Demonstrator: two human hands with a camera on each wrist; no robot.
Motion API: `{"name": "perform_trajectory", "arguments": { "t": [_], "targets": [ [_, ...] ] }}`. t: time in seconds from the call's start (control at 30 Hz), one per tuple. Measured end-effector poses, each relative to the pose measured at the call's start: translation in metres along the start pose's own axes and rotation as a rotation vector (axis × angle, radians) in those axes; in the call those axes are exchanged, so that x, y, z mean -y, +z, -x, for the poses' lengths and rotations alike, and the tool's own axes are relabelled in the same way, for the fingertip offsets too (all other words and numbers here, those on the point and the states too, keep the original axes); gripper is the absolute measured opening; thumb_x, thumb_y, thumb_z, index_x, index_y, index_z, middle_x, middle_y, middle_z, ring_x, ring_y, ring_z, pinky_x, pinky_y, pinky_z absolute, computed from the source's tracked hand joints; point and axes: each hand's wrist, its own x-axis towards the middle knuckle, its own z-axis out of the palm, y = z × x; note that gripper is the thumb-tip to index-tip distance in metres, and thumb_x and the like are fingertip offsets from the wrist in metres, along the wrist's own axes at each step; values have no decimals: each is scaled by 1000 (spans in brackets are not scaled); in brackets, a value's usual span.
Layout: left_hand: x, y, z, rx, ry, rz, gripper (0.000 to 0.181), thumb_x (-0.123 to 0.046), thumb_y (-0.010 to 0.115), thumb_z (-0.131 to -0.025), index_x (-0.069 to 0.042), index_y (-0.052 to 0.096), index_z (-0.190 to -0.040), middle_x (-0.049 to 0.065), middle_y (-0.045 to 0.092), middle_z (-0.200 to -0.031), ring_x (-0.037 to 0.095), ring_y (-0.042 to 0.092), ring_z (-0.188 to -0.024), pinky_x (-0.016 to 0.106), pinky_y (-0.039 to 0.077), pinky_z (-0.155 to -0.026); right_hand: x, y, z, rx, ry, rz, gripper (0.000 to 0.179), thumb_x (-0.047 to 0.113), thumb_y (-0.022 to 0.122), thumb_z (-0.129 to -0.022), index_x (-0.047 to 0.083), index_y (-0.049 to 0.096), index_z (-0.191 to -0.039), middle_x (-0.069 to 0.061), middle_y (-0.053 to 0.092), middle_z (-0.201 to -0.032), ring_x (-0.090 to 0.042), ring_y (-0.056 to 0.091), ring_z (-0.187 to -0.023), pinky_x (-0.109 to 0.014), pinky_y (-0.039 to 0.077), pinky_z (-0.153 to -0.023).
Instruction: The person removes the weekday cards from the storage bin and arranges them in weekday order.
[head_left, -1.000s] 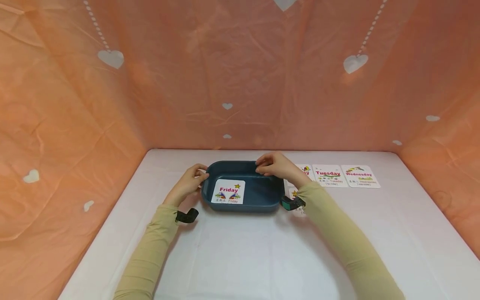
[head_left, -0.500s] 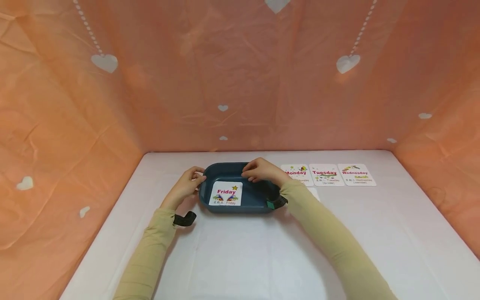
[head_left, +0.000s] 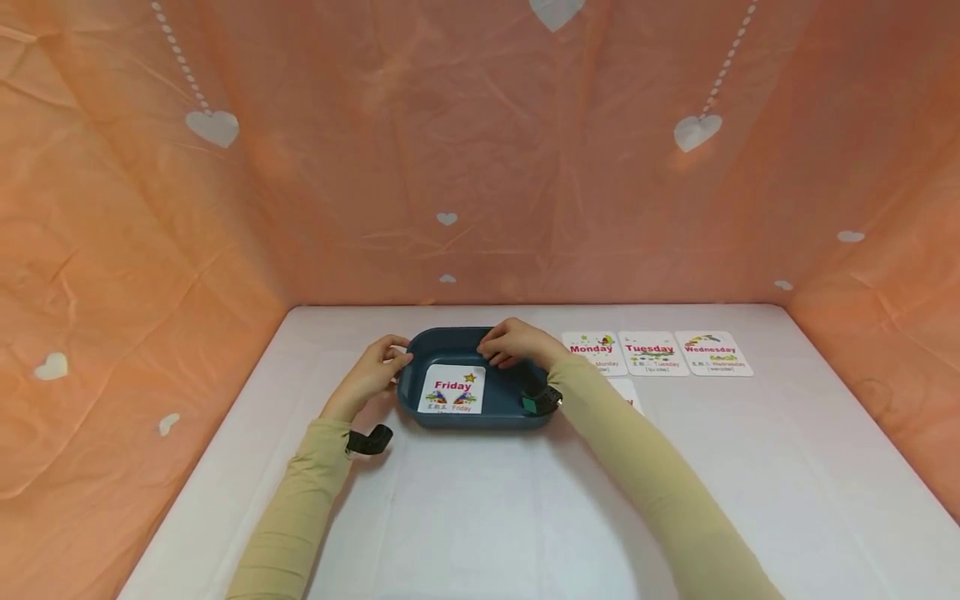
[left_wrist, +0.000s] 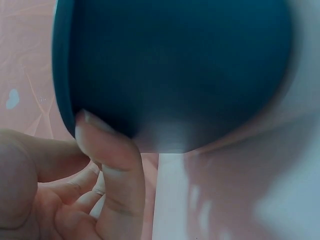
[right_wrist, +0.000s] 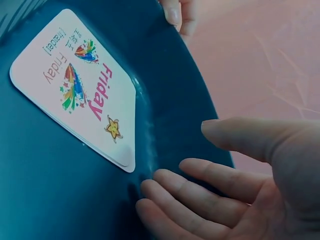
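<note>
A dark blue oblong tray (head_left: 480, 422) lies toward the back of the table. My left hand (head_left: 367, 375) pinches its left rim, thumb (left_wrist: 107, 137) on the inside wall in the left wrist view. In the tray's left half lies a white card printed "Friday" (head_left: 452, 389); a second edge shows under it in the right wrist view, like a small stack. My right hand (head_left: 521, 343) hovers over the right half of the tray, near the back wall. Its fingers (right_wrist: 210, 200) are loosely bent with nothing between them, thumb apart from them, right of the card.
Right of the tray, cards printed "Monday" (head_left: 592, 351), "Tuesday" (head_left: 652, 353) and "Wednesday" (head_left: 712, 353) lie in a row. Another card (head_left: 626, 392) below Monday is partly hidden by the right sleeve (head_left: 637, 458). An orange cloth (head_left: 525, 167) with white hearts hangs behind the white table.
My right hand has moved left over the tray toward the Friday card, uncovering the Monday card. The left hand stays at the rim. The head view has shifted slightly.
</note>
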Motion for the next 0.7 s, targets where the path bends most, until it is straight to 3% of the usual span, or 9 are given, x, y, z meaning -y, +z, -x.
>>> {"name": "perform_trajectory", "arguments": {
  "t": [0.33, 0.7],
  "targets": [
    [0, 1, 0, 9, 19, 19, 33, -9, 50, -100, 3, 44, -130, 15, 52, -85, 14, 50, -61, 28, 44, -50, -2, 7, -9, -6, 66, 0, 31, 14, 63, -93, -7, 63, -116, -19, 64, -102, -26, 65, -86, -37, 53, -78],
    [2, 0, -1, 3, 42, -2, 33, -9, 51, -99, 4, 44, -129, 13, 53, -86, 15, 50, -64, 30, 45, -52, -3, 10, -10, 21, 104, -32, 35, 17, 62, -93, -8, 60, -118, -21, 66, -105, -29, 66, -92, -35, 54, -77]
  ]
}}
